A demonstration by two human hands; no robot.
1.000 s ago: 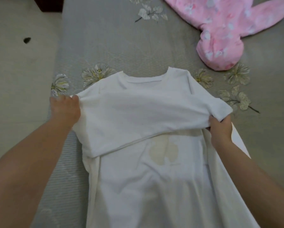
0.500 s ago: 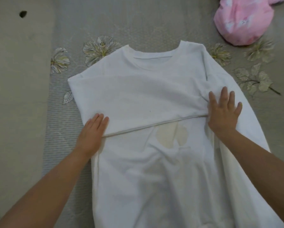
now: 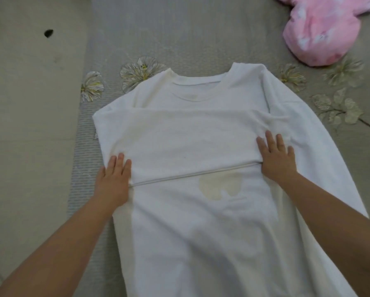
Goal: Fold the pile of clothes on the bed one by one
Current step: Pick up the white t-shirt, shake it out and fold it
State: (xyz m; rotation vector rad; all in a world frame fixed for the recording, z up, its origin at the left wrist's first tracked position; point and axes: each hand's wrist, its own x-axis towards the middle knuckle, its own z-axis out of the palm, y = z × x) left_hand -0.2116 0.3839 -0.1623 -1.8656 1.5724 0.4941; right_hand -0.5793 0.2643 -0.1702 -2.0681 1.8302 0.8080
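On the flowered bedspread (image 3: pixel 179 39), left hand (image 3: pixel 113 181) and right hand (image 3: pixel 276 159) press flat-fingered on the white shirt (image 3: pixel 201 232), pink garment (image 3: pixel 321 33) well apart.

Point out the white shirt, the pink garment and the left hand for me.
white shirt (image 3: pixel 201 221): head view, lower front panel.
pink garment (image 3: pixel 321 33): head view, middle of bundle.
left hand (image 3: pixel 114 181): head view, back of hand.

Two bare forearms, no sleeves, left hand (image 3: pixel 113 183), right hand (image 3: pixel 276 159)
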